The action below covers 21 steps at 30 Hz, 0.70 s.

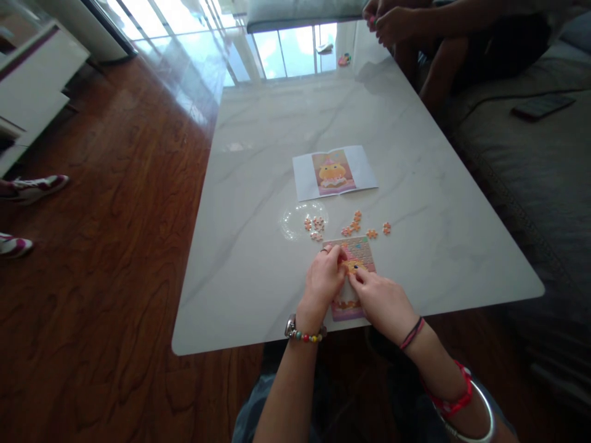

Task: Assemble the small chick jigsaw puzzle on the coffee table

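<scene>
A small, partly filled jigsaw puzzle (359, 247) lies near the table's front edge, its upper part showing a brick pattern and its lower part a purple strip. My left hand (324, 274) rests over its left side, thumb and fingers drawn together at the yellow middle. My right hand (383, 301) comes from the lower right, its fingertips pinched at the same yellow spot, close to the left fingertips. Both seem to be on a yellow puzzle piece (353, 267), mostly covered by the fingers. Loose orange puzzle pieces (318, 223) lie just beyond the puzzle, several more (355, 226) to the right.
A creased reference sheet (336, 171) with a yellow cartoon picture lies past the pieces on the marble-patterned table (258, 141). Another person's hands (392, 24) hold something small at the far right. A phone (542, 107) lies on the sofa (521, 160).
</scene>
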Each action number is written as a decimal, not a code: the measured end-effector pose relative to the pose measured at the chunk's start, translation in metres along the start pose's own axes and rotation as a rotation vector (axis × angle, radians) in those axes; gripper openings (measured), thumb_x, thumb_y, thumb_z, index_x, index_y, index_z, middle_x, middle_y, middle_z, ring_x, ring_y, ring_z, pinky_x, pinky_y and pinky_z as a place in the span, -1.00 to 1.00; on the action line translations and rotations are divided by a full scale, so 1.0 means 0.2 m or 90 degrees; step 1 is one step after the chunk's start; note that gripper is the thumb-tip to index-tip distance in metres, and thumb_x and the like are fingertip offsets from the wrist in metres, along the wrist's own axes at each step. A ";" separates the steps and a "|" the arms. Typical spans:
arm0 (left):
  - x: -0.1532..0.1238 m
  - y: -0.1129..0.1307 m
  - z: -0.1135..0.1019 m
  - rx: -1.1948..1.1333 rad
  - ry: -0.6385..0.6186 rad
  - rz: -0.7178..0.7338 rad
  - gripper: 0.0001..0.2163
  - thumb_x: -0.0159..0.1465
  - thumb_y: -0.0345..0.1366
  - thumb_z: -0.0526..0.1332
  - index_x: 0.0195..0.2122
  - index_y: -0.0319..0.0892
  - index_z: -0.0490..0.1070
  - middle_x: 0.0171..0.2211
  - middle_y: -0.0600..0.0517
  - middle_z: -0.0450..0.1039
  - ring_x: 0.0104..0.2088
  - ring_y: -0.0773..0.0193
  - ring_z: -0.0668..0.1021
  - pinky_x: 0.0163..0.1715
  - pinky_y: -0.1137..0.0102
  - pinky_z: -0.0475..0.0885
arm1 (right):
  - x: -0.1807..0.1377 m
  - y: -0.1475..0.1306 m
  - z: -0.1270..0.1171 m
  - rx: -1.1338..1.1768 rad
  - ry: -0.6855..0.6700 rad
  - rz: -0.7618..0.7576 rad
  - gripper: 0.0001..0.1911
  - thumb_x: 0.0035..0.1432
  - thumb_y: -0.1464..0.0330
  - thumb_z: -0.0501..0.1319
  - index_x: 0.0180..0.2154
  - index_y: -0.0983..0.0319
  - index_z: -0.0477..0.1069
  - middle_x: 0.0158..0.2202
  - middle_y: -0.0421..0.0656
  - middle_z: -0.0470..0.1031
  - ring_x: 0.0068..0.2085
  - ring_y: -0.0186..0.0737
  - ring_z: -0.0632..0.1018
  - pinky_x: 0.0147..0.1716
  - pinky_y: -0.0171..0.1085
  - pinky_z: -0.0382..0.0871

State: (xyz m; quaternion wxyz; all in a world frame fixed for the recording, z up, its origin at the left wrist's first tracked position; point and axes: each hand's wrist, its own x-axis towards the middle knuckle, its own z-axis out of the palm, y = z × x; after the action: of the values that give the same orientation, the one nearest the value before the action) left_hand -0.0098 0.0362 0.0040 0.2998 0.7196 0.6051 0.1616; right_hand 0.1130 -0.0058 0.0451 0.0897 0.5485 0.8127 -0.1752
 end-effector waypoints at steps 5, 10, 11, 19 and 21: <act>0.01 0.00 -0.02 -0.002 -0.024 0.006 -0.88 0.03 -0.48 0.07 -0.40 -0.16 0.25 -0.37 0.04 0.34 -0.39 0.34 0.38 -0.40 0.44 0.28 | 0.05 0.16 0.01 0.230 0.057 -0.063 -0.74 0.10 0.44 0.03 -0.21 0.21 0.42 -0.32 -0.13 0.39 -0.34 -0.33 0.44 -0.36 -0.35 0.31; 0.03 0.00 -0.04 -0.006 -0.026 0.018 -0.89 0.02 -0.44 0.11 -0.40 -0.16 0.25 -0.38 0.05 0.34 -0.42 0.35 0.37 -0.45 0.46 0.25 | 0.08 0.28 -0.01 0.323 0.132 -0.090 -0.72 0.12 0.42 0.02 -0.18 0.17 0.44 -0.36 -0.17 0.36 -0.39 -0.39 0.42 -0.35 -0.37 0.31; 0.03 0.00 -0.04 -0.007 -0.028 0.019 -0.88 0.01 -0.44 0.11 -0.39 -0.16 0.25 -0.39 0.06 0.34 -0.41 0.35 0.37 -0.45 0.46 0.25 | 0.07 0.27 -0.02 0.300 0.113 -0.108 -0.72 0.11 0.42 0.03 -0.20 0.15 0.45 -0.35 -0.17 0.37 -0.40 -0.39 0.43 -0.36 -0.38 0.31; 0.03 0.00 -0.04 0.012 -0.033 0.007 -0.86 0.02 -0.50 0.09 -0.40 -0.15 0.26 -0.42 0.07 0.34 -0.43 0.34 0.37 -0.45 0.44 0.25 | 0.06 0.10 -0.01 0.131 0.062 -0.057 -0.77 0.09 0.41 0.04 -0.38 0.18 0.48 -0.32 -0.12 0.43 -0.42 -0.33 0.46 -0.45 -0.34 0.29; 0.03 0.01 -0.05 -0.004 -0.031 0.016 -0.87 0.01 -0.49 0.12 -0.42 -0.15 0.26 -0.44 0.08 0.33 -0.44 0.35 0.37 -0.45 0.44 0.26 | 0.07 0.17 -0.02 0.234 0.109 -0.091 -0.77 0.10 0.39 0.05 -0.31 0.16 0.48 -0.38 -0.16 0.43 -0.41 -0.36 0.46 -0.41 -0.37 0.30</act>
State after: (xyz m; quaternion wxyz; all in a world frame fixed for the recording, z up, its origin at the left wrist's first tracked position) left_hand -0.0138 0.0450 0.0122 0.3147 0.7297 0.5883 0.1496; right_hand 0.1393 0.0190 0.0379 -0.0940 0.5094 0.8087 -0.2787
